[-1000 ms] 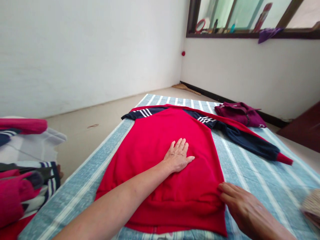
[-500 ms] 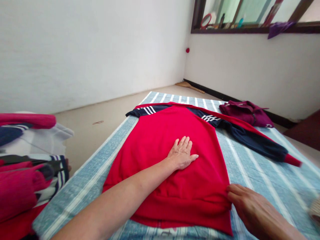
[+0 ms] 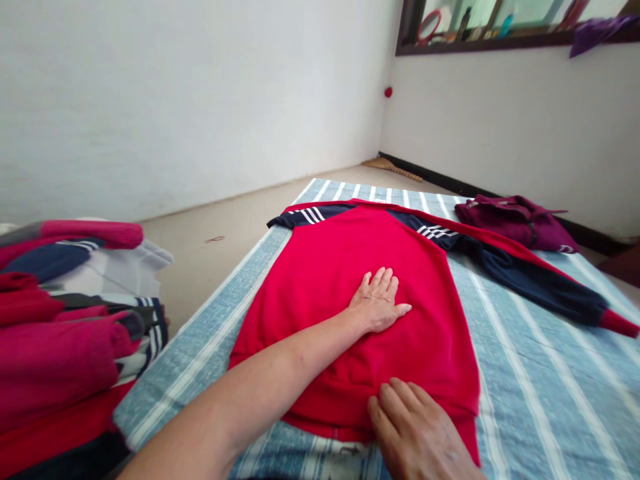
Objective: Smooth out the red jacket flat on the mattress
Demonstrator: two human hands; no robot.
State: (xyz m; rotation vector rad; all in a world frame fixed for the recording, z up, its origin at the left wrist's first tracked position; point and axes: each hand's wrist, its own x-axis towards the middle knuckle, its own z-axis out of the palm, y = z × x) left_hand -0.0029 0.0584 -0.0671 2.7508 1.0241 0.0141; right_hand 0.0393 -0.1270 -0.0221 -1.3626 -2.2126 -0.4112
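A red sweatshirt (image 3: 340, 267) with navy sleeves and white stripes lies spread flat on a blue striped mat (image 3: 540, 380). My left hand (image 3: 379, 301) rests palm down with fingers spread on the middle of the red body. My right hand (image 3: 417, 433) lies on the lower hem near the front edge, fingers slightly apart and pressing the cloth. The sweatshirt's right sleeve (image 3: 545, 283) stretches out across the mat to a red cuff; the left sleeve is folded under near the shoulder.
A stack of folded red, pink, navy and white clothes (image 3: 65, 320) stands at the left. A crumpled maroon garment (image 3: 517, 220) lies on the mat's far right. Bare floor and white walls lie beyond; a window ledge with small items is at top right.
My right hand slid left from the sweatshirt's right bottom corner onto the middle of the hem. The view has shifted left. My left hand stays flat on the sweatshirt.
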